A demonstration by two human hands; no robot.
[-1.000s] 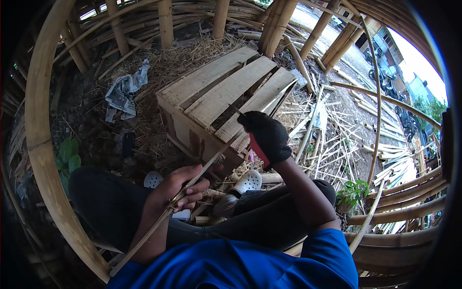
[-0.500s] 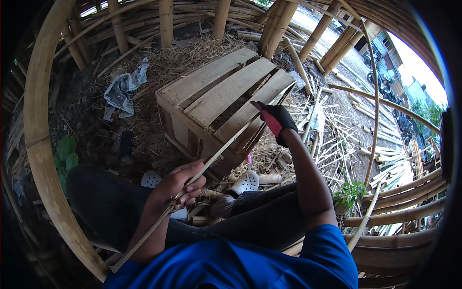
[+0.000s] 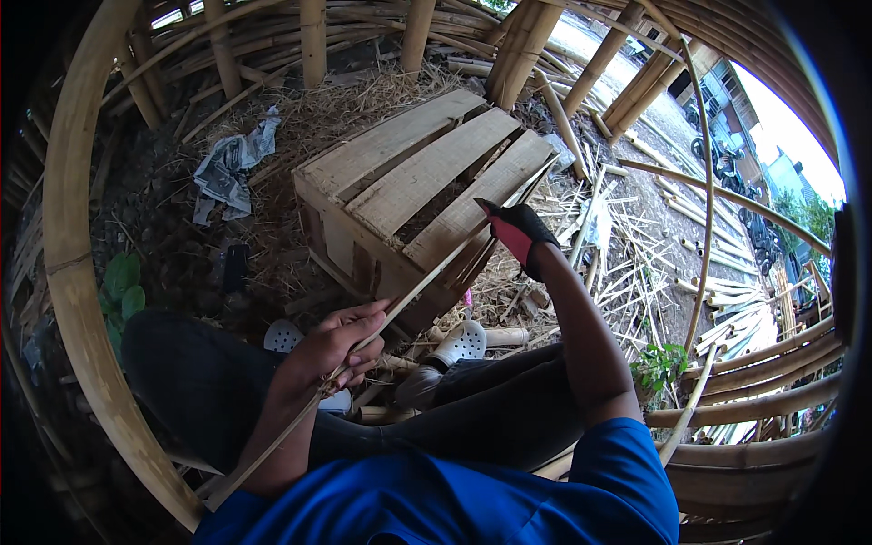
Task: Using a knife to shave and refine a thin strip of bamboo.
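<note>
A long, thin bamboo strip slants across my lap, from beside my left elbow up toward the wooden crate. My bare left hand is closed around its middle, thumb on top. Further up the strip, next to the crate's right edge, my right hand wears a black and pink-red glove and is closed on the strip. A dark pointed tip sticks out from the glove to the left; whether it is a glove finger or a blade I cannot tell. The strip's far part runs past the glove along the crate's edge.
Bamboo posts and rails surround me, with a thick curved bamboo piece at my left. Crumpled newspaper lies left of the crate. Split bamboo pieces litter the ground at right. A light perforated clog is below the crate.
My right hand has shifted slightly down and right along the strip. The part of the strip near the crate's right edge now stands out more. My left hand has hardly moved.
</note>
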